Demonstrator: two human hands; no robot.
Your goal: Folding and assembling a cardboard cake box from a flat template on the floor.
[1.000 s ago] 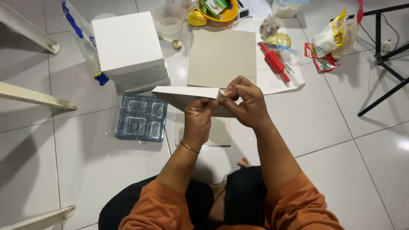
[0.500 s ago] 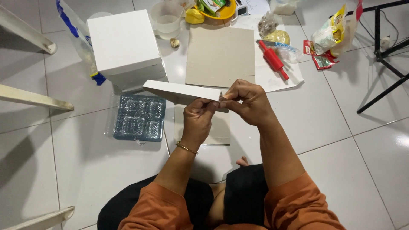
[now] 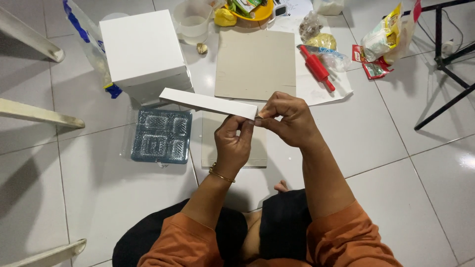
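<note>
Both hands at mid-frame, above the floor, meeting at one end of a white strip point(image 3: 208, 103).

L hand point(image 3: 233, 143): fingers curled up from below, thumb and forefinger pinched on strip's right end, near edge. Gold bangle point(image 3: 221, 174) at wrist.

R hand point(image 3: 287, 117): coming in from right, fingertips pressed together on same end, far/upper edge, just beside L fingertips, touching or nearly so. Exact contact hidden by knuckles.

Strip: flat folded card by the look, held edge-on. Long axis runs from the pinch out to the left and slightly far; free end hangs unsupported near the white box point(image 3: 144, 52), can't tell if touching it. So strip lies wholly left of both hands; L hand under it, R hand at its tip. Both equally near the gripped end; neither near free end.

Outward:
- Under hands, on floor: beige card point(image 3: 210, 143), partly hidden by L hand.
- Left of that: blue-grey embossed tray point(image 3: 161, 136), flat.
- Far: larger beige board point(image 3: 255, 64), lying on white sheet point(image 3: 321, 89); red rolling pin point(image 3: 316, 68) at its right edge.
- Far left: white box, upright, closed.
- Far edge: clear cup point(image 3: 193, 22), yellow bowl point(image 3: 250, 12), snack bags point(image 3: 383, 47) to right.
- Right: black stand legs point(image 3: 445, 64).
</note>
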